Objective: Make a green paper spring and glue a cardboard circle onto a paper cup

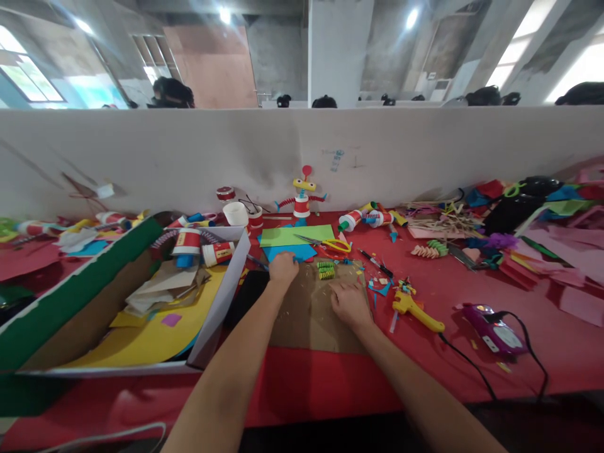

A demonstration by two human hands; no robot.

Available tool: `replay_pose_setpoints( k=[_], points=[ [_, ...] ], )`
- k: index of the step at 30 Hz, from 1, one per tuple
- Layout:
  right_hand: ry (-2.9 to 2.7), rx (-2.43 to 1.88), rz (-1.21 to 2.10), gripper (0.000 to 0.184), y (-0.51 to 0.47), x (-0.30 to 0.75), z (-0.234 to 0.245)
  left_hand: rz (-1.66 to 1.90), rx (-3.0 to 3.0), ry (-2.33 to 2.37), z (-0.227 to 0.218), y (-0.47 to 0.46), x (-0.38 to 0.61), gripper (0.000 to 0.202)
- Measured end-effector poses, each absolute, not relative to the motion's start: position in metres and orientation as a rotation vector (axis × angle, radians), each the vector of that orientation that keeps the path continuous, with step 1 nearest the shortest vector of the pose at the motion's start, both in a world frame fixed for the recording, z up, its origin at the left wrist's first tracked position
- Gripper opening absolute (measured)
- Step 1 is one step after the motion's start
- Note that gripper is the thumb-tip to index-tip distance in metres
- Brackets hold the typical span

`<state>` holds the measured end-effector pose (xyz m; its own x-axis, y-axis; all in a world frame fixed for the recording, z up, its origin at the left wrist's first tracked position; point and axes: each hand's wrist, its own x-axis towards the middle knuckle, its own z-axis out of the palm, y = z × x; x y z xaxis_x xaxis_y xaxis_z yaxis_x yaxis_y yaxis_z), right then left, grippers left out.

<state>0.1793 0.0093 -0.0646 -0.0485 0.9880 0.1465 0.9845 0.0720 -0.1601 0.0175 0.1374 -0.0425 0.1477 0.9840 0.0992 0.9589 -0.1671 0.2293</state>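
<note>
The left hand [283,267] is reaching to the upper left part of a flat brown cardboard sheet [302,321], its fingers curling downward beside a bright blue paper sheet [278,253]; whether it is grasping anything, I cannot tell. The right hand [350,303] is resting palm down on the right side of the cardboard, its fingers loosely bending and released. A small green-and-yellow pleated paper spring [326,270] is lying on the cardboard, between the two hands and near its far edge, apart from both. Beyond it, a pair of yellow-handled metal scissors [328,243] is lying partly across a light green paper sheet [278,236], which is overlapping the blue one. A red-and-white paper-cup figure with pleated arms [302,205] is standing upright farther back, near the white partition [212,151]. To the right, a yellow glue gun [419,309] is lying on the red-covered table [325,384], near a purple device with a black cable [491,330]. On the left, a large open cardboard box [33,333] is holding yellow paper [136,343]
</note>
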Motion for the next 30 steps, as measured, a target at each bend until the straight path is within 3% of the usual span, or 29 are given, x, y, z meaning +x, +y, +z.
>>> replay_pose_setpoints(
  k=[17, 30],
  points=[
    [-2.129, -1.999, 0.010, 0.034, 0.009, 0.179, -0.066, 0.337, 2.379, 1.973, -0.045, 0.134, 0.023, 0.035],
    [-2.008, -1.937, 0.025, 0.030, 0.012, 0.183, -0.066, 0.397, 2.385, 2.124, -0.035, 0.183, 0.009, 0.030]
  ],
)
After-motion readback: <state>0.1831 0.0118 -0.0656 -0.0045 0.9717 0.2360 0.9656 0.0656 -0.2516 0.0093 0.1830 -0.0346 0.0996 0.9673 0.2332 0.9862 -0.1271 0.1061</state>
